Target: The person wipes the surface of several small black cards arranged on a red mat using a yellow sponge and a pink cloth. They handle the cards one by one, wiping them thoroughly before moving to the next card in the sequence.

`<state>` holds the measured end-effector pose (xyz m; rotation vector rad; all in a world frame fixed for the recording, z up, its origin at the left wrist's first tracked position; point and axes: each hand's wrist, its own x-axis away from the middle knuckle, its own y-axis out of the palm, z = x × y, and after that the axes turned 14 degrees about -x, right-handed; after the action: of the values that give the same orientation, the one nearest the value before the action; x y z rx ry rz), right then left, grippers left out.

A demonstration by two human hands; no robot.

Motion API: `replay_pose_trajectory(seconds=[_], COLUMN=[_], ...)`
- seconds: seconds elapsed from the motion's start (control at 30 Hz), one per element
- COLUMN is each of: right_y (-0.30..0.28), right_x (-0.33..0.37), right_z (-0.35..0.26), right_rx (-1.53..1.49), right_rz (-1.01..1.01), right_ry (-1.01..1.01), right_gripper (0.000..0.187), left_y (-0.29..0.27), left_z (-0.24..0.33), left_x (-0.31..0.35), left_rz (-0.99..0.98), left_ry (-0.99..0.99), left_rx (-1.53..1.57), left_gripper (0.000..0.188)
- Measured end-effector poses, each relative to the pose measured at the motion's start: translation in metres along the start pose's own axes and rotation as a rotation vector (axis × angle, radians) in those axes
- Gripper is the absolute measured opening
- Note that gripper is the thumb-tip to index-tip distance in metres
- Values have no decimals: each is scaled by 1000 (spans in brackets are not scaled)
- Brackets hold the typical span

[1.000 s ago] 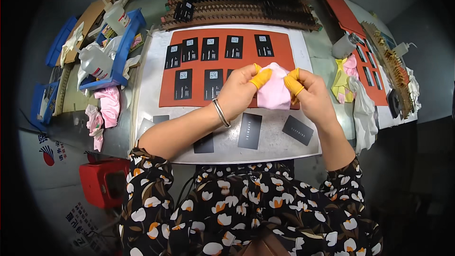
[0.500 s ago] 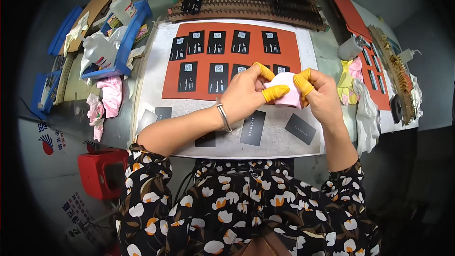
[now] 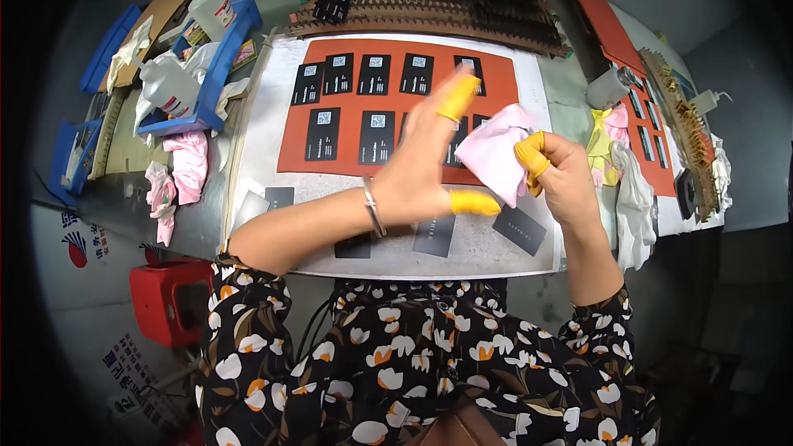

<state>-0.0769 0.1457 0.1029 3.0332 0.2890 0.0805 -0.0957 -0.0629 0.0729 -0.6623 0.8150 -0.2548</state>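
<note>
Pink cloth (image 3: 494,155) looks light, soft; likely best gripped where bunched. My right hand (image 3: 567,177) pinches it; my left hand (image 3: 413,177) spread, empty.

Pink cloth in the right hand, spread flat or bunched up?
Bunched up: the pink cloth is creased, pinched in the right hand.

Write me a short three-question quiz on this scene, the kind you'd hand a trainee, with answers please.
1. Which grip holds the pink cloth?
(a) left only
(b) right only
(c) both together

2. True or false: black cards lie in two rows on the orange mat.

3. What colour are the finger covers worn on the left hand?

Key:
1. b: the right hand pinches it, while the left is spread open.
2. True.
3. Yellow.
</note>
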Motion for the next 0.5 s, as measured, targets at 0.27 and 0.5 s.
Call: replay_pose_trajectory(seconds=[0.27, 0.5], right_y=[10, 15], right_x=[0, -5], right_z=[15, 19], right_rx=[-239, -257], right_rz=[53, 127], right_ry=[-50, -48], right_gripper=[14, 16], left_y=[32, 42], left_z=[10, 7], left_x=[2, -4], left_rz=[-163, -201], left_ry=[-338, -572], left_rx=[712, 981], left_gripper=[82, 46])
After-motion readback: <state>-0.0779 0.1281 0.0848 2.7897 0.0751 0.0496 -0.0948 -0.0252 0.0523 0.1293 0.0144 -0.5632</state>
